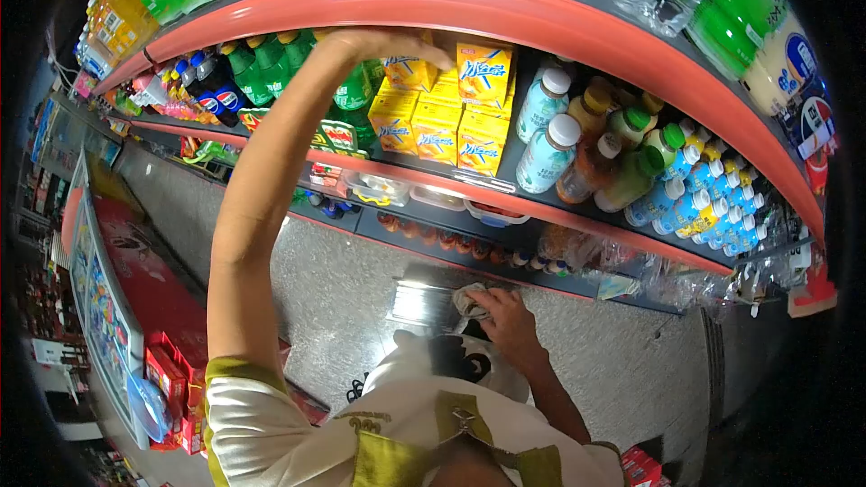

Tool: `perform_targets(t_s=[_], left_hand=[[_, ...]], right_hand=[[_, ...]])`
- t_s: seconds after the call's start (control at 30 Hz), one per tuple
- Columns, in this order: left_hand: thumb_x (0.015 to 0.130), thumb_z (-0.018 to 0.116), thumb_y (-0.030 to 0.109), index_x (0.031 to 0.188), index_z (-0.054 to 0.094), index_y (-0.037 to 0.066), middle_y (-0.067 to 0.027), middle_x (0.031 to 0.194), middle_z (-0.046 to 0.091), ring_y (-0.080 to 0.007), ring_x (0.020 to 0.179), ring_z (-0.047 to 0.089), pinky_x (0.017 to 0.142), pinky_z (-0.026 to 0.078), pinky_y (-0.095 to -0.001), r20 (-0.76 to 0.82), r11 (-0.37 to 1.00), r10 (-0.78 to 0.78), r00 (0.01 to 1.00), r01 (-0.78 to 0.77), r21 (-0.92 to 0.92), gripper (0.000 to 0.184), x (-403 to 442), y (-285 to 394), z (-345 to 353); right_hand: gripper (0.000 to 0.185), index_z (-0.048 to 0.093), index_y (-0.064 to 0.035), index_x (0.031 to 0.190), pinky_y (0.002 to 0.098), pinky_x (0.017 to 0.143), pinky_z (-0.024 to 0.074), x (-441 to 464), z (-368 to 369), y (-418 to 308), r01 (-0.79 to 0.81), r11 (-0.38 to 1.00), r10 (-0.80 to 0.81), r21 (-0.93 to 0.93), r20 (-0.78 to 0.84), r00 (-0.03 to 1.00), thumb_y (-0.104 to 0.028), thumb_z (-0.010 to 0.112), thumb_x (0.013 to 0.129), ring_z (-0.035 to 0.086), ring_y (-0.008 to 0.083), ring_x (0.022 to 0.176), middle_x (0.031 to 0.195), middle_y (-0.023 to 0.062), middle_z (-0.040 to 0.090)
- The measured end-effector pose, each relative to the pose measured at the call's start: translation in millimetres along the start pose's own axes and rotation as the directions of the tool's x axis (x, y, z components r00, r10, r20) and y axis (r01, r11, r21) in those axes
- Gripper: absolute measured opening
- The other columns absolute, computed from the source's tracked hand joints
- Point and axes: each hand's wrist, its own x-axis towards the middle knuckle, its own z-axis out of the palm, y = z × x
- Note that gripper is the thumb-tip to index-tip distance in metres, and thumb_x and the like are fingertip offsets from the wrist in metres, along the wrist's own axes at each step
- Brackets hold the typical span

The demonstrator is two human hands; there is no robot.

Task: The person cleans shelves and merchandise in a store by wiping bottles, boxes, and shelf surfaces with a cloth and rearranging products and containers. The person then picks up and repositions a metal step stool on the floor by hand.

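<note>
Shirt (415, 417) foremost, left grip (383, 41) reaches high by yellow boxes (437, 133), closure unclear; lowered right grip (512, 326) clasps cloth (466, 303).

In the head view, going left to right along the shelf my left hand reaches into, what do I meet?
Pepsi bottles, green bottles, yellow boxes, pale blue bottles, small blue bottles.
</note>
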Motion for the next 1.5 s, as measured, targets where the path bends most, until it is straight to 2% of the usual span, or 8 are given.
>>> perform_targets(t_s=[0.17,0.2,0.43,0.83,0.97,1.23,1.33,1.5], left_hand=[[0.073,0.078,0.027,0.129,0.050,0.006,-0.0079,0.121,0.060,-0.0194,0.110,0.055,0.093,0.043,-0.0334,-0.002,0.966,0.179,0.984,-0.175,0.191,0.066,-6.1,-35.1,-1.0],[0.075,0.076,0.021,0.129,0.049,0.005,-0.0068,0.122,0.059,-0.0185,0.112,0.053,0.091,0.044,-0.0324,0.046,0.985,0.047,0.998,-0.039,-0.170,0.063,-4.7,-37.9,4.6],[0.077,0.073,0.006,0.128,0.050,0.005,-0.0050,0.124,0.058,-0.0173,0.115,0.051,0.092,0.045,-0.0305,0.025,0.894,-0.027,0.999,0.036,-0.447,0.056,-8.2,-33.7,4.3],[0.074,0.069,0.003,0.135,0.041,0.003,-0.0103,0.133,0.050,-0.0227,0.121,0.045,0.104,0.035,-0.0333,-0.089,0.826,0.191,0.978,-0.209,-0.524,0.067,3.7,-33.8,28.6],[0.072,0.072,0.004,0.138,0.037,0.005,-0.0160,0.134,0.046,-0.0301,0.123,0.042,0.104,0.035,-0.0364,-0.180,0.963,0.200,0.963,-0.227,-0.145,0.074,-11.9,-26.4,33.6],[0.067,0.079,0.000,0.145,0.005,-0.003,-0.0258,0.135,0.033,-0.0316,0.119,0.043,0.093,0.046,-0.0355,-0.836,0.988,0.141,0.531,-0.127,0.086,0.108,-27.0,-21.3,133.4],[0.068,0.080,0.005,0.146,-0.008,0.002,-0.0237,0.129,0.044,-0.0262,0.107,0.054,0.090,0.047,-0.0336,-0.774,0.749,-0.216,0.595,-0.408,-0.523,0.118,-17.3,-19.2,153.1],[0.073,0.076,0.010,0.145,0.020,0.003,-0.0150,0.108,0.060,-0.0229,0.094,0.060,0.083,0.048,-0.0319,-0.811,0.924,-0.233,0.536,-0.138,-0.357,0.091,-18.4,-16.7,164.3]], right_hand=[[0.056,0.055,-0.0225,0.126,0.0420,0.091,0.0459,-3.5,3.3,8.1,-0.047,0.999,0.046,0.026,0.048,0.998,-0.005,0.065,0.074,0.050,0.0321,0.105,0.116,0.0085,0.055],[0.055,0.056,-0.0226,0.126,0.0421,0.091,0.0459,-3.6,3.5,8.6,-0.043,0.999,0.042,0.021,0.061,0.997,-0.006,0.065,0.074,0.050,0.0323,0.105,0.116,0.0087,0.055],[0.051,0.055,-0.0212,0.124,0.0437,0.089,0.0469,-0.4,7.6,6.8,0.055,0.998,-0.054,-0.020,0.028,0.998,-0.007,0.064,0.075,0.052,0.0342,0.101,0.114,0.0097,0.055],[0.054,0.055,-0.0202,0.124,0.0421,0.093,0.0447,17.7,-26.6,-10.7,0.244,0.969,-0.246,-0.034,-0.125,0.961,-0.001,0.063,0.075,0.052,0.0358,0.106,0.115,0.0115,0.054],[0.053,0.053,-0.0190,0.126,0.0430,0.097,0.0419,39.7,-72.9,-38.8,0.346,0.933,-0.314,0.099,-0.244,0.918,0.000,0.060,0.077,0.050,0.0354,0.112,0.125,0.0126,0.051],[0.051,0.058,-0.0146,0.121,0.0404,0.092,0.0413,126.5,-155.4,-91.7,0.524,0.830,-0.426,-0.191,-0.823,0.375,0.003,0.062,0.072,0.050,0.0340,0.104,0.115,0.0130,0.055],[0.033,0.063,-0.0178,0.109,0.0468,0.089,0.0404,177.0,-165.8,-102.5,0.342,0.896,-0.400,-0.282,-0.848,0.349,-0.008,0.059,0.078,0.049,0.0339,0.099,0.103,0.0092,0.056],[0.033,0.064,-0.0269,0.110,0.0456,0.090,0.0357,202.5,-140.3,-104.4,0.305,0.874,-0.469,-0.379,-0.822,0.323,-0.014,0.055,0.081,0.042,0.0295,0.109,0.118,0.0026,0.052]])
